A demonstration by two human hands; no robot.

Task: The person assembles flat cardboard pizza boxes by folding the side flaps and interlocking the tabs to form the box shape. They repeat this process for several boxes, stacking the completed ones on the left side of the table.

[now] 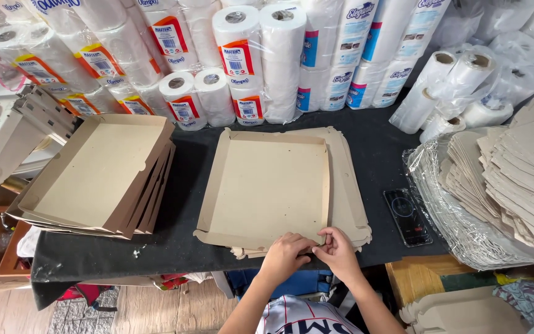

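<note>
A brown cardboard box tray (pixel 267 185) with raised sides lies on a small pile of flat cardboard blanks (pixel 348 185) at the middle of the black table. My left hand (pixel 284 255) and my right hand (pixel 336 249) meet at the tray's near right corner. Both pinch the cardboard flap there, fingers curled on the near wall. The corner itself is hidden under my fingers.
A stack of folded box trays (pixel 103 176) sits at the left. Fanned flat blanks on clear plastic (pixel 508 173) fill the right. A dark phone (pixel 408 216) lies beside them. Toilet paper packs (pixel 242 62) and plastic bag rolls (pixel 458 86) line the back edge.
</note>
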